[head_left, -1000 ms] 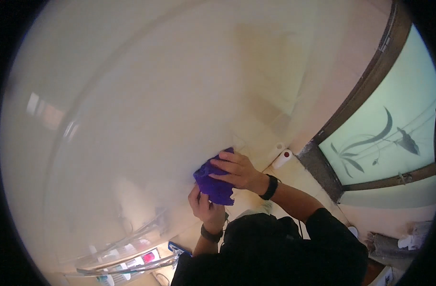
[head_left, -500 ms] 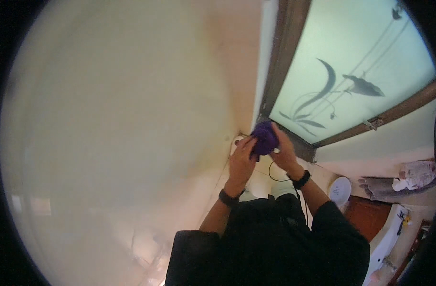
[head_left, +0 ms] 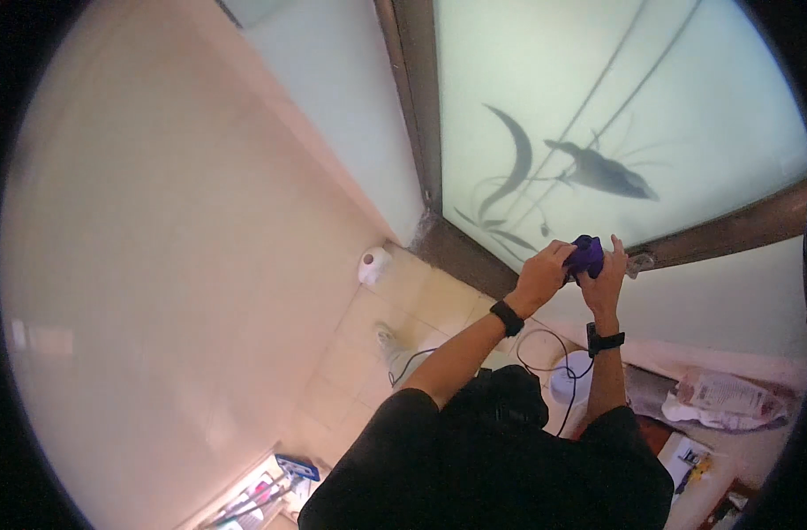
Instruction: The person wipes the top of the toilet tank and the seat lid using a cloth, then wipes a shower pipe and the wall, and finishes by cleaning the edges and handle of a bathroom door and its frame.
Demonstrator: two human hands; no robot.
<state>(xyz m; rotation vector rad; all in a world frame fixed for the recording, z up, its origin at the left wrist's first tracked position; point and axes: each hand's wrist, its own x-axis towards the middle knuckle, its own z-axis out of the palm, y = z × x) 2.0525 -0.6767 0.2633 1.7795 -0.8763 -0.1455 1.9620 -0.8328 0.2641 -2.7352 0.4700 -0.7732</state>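
A crumpled purple cloth is held between both my hands, in front of the lower edge of a frosted glass door. My left hand grips the cloth from its left side with bent fingers. My right hand has its thumb against the cloth, with a finger stretched up beside it. Just right of that hand, a clear knob-like handle sits on the door's brown frame. Part of the cloth is hidden by my fingers.
On the tiled floor by the wall corner stands a white roll-like thing. A white basin and a looped black cable are near my body. Plastic packages lie at the right. Several items fill a lit spot at lower left.
My view has turned toward the door. Both hands, with the purple cloth, have moved right from the wall corner to beside the door handle.
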